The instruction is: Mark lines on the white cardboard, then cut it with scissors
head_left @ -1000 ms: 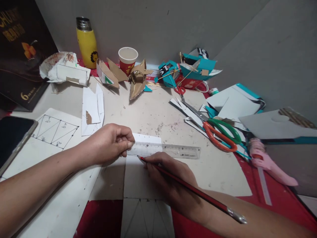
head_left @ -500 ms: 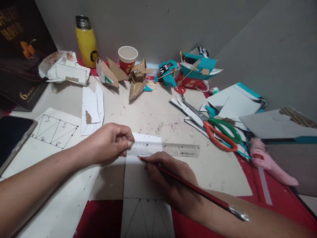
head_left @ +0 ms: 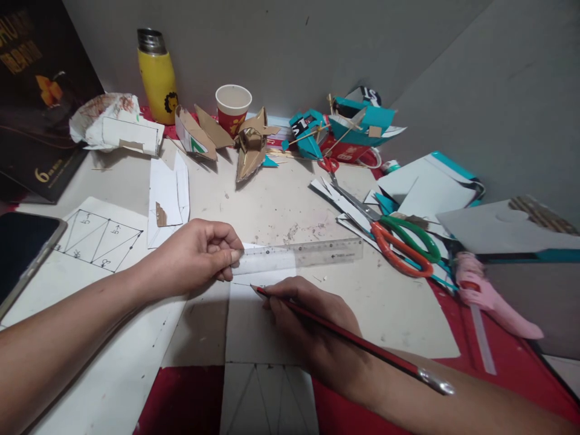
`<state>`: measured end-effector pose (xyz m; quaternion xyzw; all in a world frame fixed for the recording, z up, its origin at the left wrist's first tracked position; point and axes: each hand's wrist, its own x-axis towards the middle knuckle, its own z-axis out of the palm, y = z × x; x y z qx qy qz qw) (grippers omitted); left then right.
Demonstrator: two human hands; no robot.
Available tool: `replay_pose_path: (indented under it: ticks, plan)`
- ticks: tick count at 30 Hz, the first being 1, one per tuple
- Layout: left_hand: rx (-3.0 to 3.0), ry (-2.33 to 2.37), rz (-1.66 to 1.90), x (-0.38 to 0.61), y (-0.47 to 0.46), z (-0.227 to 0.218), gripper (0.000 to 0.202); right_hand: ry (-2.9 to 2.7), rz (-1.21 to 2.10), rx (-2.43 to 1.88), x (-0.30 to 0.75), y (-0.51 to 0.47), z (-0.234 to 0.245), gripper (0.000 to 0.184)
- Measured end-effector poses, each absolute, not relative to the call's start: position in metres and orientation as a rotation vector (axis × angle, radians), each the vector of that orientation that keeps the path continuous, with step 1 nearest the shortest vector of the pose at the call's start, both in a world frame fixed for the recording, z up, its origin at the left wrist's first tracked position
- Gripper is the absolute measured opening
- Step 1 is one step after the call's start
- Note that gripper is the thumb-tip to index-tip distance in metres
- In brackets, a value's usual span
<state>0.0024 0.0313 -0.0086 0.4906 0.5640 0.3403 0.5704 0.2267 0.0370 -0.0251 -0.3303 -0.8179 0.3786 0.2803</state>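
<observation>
My left hand (head_left: 206,251) pinches the left end of a clear plastic ruler (head_left: 308,254), which slants slightly up to the right across the top of a white card strip (head_left: 249,326). Between the fingers of my right hand (head_left: 312,326) is a red and black pencil (head_left: 362,343), its tip at the card just below the ruler. A thin dark line runs across the card by the tip. Lower down, the strip carries pencilled slanting lines. Beside my left forearm lies a white sheet (head_left: 131,356) with a drawn, labelled figure.
Orange and green scissors (head_left: 403,244) rest on card scraps at right, near a pink glue gun (head_left: 496,296). A phone (head_left: 27,260) lies at left. Behind stand a yellow bottle (head_left: 157,84), a paper cup (head_left: 232,109) and cardboard models (head_left: 252,145).
The ruler's right end has swung up and away from me, so the dark line on the card now shows below it. My right hand and the pencil have barely moved.
</observation>
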Motion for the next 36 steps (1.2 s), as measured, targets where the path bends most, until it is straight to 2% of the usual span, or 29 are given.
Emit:
replay_pose_path:
  ticks: [25, 36]
  plan:
    - [1.051, 1.325, 0.85, 0.003, 0.0306, -0.0049, 0.008, -2.163, 1.131, -0.933, 0.2256, 0.0376, -0.0202, 0.016]
    - [1.029, 1.264, 0.86, 0.0011, 0.0296, -0.0078, 0.013, -2.102, 1.298, -0.941, 0.2248, 0.0386, -0.0174, 0.017]
